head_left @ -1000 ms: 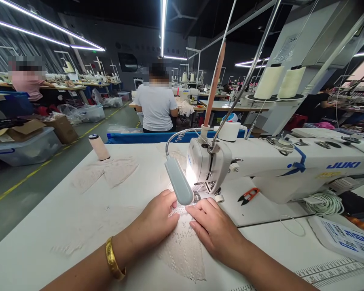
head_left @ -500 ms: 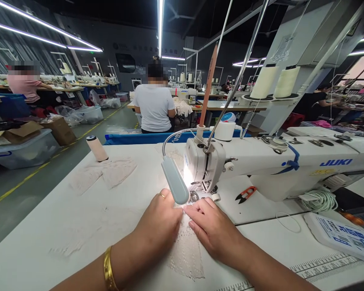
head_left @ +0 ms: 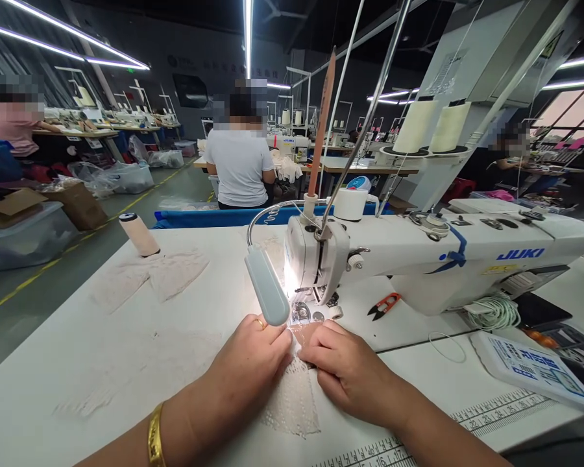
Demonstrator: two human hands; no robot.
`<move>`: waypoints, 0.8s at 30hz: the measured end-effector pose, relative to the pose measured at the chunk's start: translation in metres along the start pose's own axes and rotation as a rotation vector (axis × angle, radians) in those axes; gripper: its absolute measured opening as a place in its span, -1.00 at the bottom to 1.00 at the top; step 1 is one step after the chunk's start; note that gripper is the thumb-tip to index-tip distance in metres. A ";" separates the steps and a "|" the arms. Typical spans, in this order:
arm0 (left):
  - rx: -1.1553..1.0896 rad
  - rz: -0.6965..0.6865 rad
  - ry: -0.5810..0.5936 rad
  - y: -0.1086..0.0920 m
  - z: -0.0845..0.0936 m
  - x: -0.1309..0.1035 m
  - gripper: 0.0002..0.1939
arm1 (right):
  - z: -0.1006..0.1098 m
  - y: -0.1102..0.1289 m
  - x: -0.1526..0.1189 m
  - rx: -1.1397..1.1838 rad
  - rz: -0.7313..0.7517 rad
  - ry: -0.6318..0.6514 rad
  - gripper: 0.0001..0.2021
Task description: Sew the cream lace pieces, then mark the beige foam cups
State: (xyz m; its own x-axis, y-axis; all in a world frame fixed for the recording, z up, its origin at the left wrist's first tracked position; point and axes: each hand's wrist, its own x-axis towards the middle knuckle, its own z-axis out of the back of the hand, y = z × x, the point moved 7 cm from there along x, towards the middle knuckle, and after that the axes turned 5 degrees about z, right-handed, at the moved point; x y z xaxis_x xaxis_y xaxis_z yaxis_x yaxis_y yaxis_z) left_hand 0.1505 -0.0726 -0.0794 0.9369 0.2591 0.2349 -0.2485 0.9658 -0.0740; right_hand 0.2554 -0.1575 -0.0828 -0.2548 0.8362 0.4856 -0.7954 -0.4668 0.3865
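Observation:
A strip of pale lace fabric (head_left: 292,410) lies before the needle area of a white JUKI sewing machine (head_left: 384,253). My left hand (head_left: 255,357), with a ring and a gold bracelet, is closed on the lace's left edge; its fingertips are partly under the grey lamp head (head_left: 268,288). From the other side my right hand (head_left: 343,363) pinches the lace with bent fingers, just in front of the presser foot. Between the two hands the fabric is lifted and folded a little. The lamp head hides part of the needle area.
More lace pieces (head_left: 148,279) lie on the left of the white table, near a thread cone (head_left: 139,235). Red-handled thread snips (head_left: 383,306), a coil of pale cord (head_left: 492,314) and a white box (head_left: 535,370) are at the right. People sit at machines beyond.
My right hand's fingers have curled in more and drawn slightly back from the presser foot, lifting the lace. The whole view has shifted a little. My left hand keeps its hold.

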 end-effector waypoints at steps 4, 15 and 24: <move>-0.043 0.056 0.050 0.006 -0.005 0.002 -0.82 | -0.001 0.000 0.001 -0.055 -0.012 -0.003 -0.62; -0.183 0.184 0.043 0.021 -0.005 0.010 -0.81 | -0.012 -0.007 -0.001 -0.172 -0.081 0.010 -0.65; -0.201 0.163 0.055 0.019 -0.001 0.009 -0.85 | -0.014 -0.006 -0.001 -0.158 -0.075 -0.019 -0.60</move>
State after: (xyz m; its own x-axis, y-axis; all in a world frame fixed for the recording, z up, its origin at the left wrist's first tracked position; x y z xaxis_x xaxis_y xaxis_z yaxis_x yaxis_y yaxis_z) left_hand 0.1541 -0.0520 -0.0800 0.9020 0.4045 0.1511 -0.3484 0.8885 -0.2987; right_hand 0.2523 -0.1515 -0.0969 -0.1821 0.8609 0.4751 -0.8887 -0.3509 0.2951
